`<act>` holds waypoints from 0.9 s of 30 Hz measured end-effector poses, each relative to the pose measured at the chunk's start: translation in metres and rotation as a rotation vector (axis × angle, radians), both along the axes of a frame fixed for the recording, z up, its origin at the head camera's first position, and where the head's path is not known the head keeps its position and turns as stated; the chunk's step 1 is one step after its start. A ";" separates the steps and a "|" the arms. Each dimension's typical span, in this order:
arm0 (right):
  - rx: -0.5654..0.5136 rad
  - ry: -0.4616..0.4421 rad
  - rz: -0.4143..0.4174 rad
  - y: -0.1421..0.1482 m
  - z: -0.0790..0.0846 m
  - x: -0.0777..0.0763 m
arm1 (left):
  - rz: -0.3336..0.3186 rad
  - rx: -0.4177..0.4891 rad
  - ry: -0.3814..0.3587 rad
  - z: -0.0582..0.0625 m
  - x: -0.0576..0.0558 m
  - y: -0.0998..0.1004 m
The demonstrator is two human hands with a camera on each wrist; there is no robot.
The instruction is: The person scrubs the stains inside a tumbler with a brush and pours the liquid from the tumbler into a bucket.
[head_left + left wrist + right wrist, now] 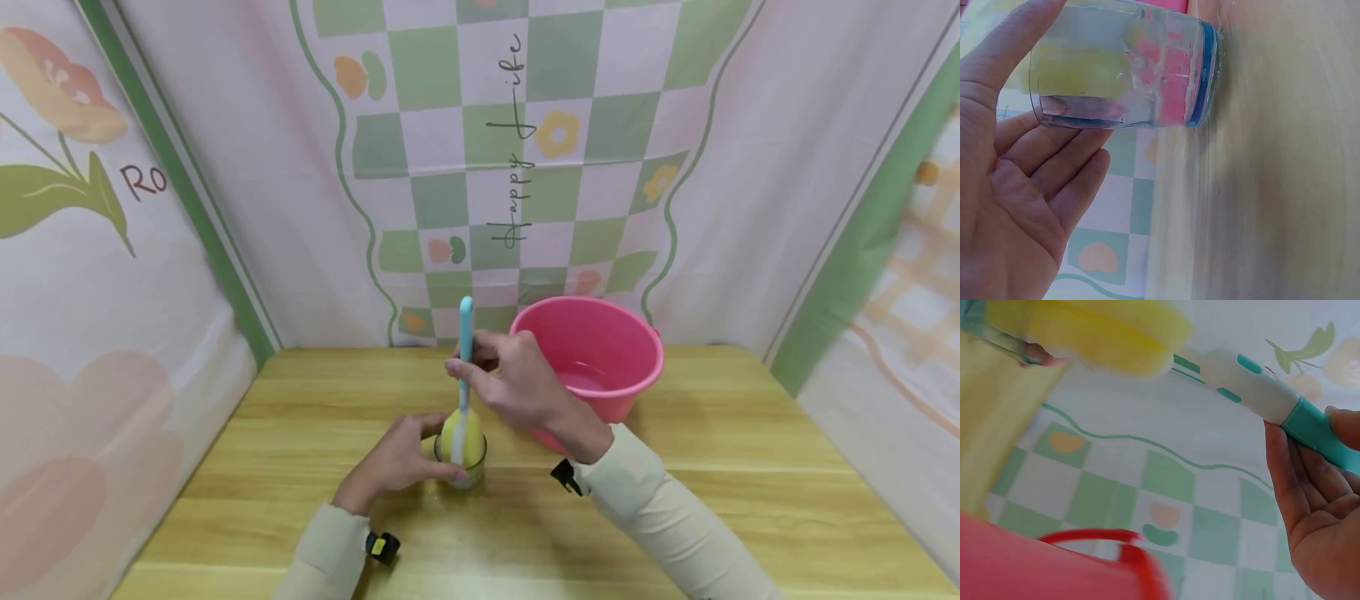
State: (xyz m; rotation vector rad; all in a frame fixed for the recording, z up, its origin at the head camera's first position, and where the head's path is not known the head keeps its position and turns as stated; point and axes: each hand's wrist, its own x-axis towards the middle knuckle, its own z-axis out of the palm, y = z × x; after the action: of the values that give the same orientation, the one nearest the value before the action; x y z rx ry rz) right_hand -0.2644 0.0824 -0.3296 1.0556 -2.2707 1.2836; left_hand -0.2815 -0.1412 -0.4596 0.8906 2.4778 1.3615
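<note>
A clear drinking glass (471, 481) stands on the wooden table, with water drops and a bluish base (1205, 75) in the left wrist view. My left hand (397, 457) holds it near the rim, thumb on the near side and fingers on the far side. Inside the glass sits the yellow sponge head (471, 435) of a bottle brush, its upper part sticking out above the rim. Above it my right hand (521, 385) pinches the brush's teal handle (466, 327) between thumb and fingers. A white neck (1254, 384) joins handle and sponge in the right wrist view.
A pink bucket (630, 392) stands on the table just behind and right of my right hand, with its red handle (1094, 535) showing in the right wrist view. Printed curtains (315, 250) hang behind the table (300, 467) and at both sides.
</note>
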 end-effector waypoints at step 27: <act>-0.027 0.010 0.015 -0.004 0.000 -0.005 | -0.018 0.026 -0.003 0.002 0.000 0.001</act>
State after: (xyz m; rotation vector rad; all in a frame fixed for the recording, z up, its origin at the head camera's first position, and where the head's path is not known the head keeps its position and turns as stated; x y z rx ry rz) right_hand -0.2689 0.0782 -0.3294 1.0689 -2.2362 1.3081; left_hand -0.2811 -0.1403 -0.4577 0.9132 2.4492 1.3908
